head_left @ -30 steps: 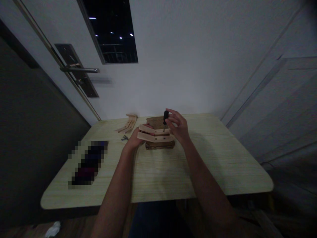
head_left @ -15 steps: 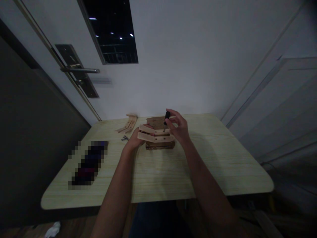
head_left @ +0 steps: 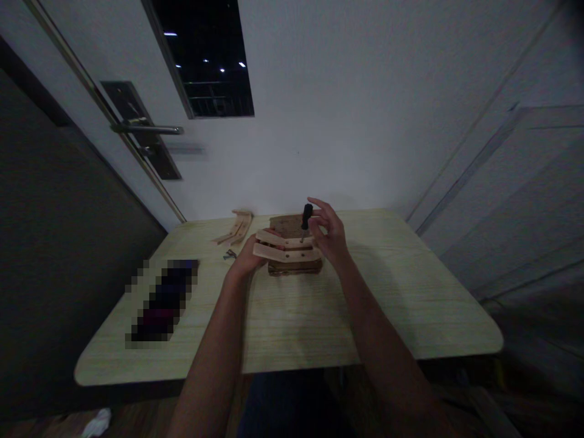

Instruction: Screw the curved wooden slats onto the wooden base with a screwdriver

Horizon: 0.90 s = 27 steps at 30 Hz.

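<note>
A small wooden assembly (head_left: 289, 254) of pale curved slats on a darker brown base stands on the light wood table (head_left: 292, 316). My left hand (head_left: 246, 258) grips the slats' left end. My right hand (head_left: 329, 236) holds a short black-handled screwdriver (head_left: 306, 218) upright by its handle, tip down on the rear slat.
Loose curved wooden slats (head_left: 237, 228) lie at the table's back left, with a few small dark screws (head_left: 228, 255) near them. A blurred-out dark object (head_left: 164, 299) lies on the left of the table. A door with a metal lever handle (head_left: 146, 129) stands behind.
The right hand's fingers have shifted around the screwdriver handle, as in turning it. The left hand and the wooden assembly have stayed put.
</note>
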Motion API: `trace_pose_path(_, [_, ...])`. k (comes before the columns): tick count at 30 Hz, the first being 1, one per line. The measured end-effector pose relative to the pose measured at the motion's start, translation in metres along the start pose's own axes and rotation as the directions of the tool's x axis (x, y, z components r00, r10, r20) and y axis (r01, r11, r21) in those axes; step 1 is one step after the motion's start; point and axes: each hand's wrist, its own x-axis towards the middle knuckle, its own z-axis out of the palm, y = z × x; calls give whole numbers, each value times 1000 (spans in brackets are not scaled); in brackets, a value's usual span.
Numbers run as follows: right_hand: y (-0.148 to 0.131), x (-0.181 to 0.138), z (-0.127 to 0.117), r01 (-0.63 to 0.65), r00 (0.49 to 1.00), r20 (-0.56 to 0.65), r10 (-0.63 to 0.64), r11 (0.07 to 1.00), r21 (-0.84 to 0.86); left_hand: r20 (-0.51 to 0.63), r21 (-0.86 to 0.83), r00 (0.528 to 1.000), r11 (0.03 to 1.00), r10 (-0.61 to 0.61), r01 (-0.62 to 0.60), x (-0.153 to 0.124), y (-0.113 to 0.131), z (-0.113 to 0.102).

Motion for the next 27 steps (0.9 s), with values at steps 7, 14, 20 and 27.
trace_pose_path(7, [3, 1, 0, 17, 1000, -15, -17, 1000, -25, -25, -18, 1000, 1000, -1, 0, 2, -2, 0])
trace_pose_path(14, [5, 1, 1, -18, 1000, -22, 19, 1000, 7, -7, -122, 1000, 992, -27, 26, 3, -4, 1])
trace_pose_path(20, [7, 2, 1, -12, 999, -40, 13, 1000, 21, -15, 13, 1000, 1000, 17, -16, 2, -4, -2])
trace_pose_path(27, [2, 1, 0, 10, 1000, 23, -12, 997, 75, -6, -44, 1000, 999, -10, 9, 4, -5, -1])
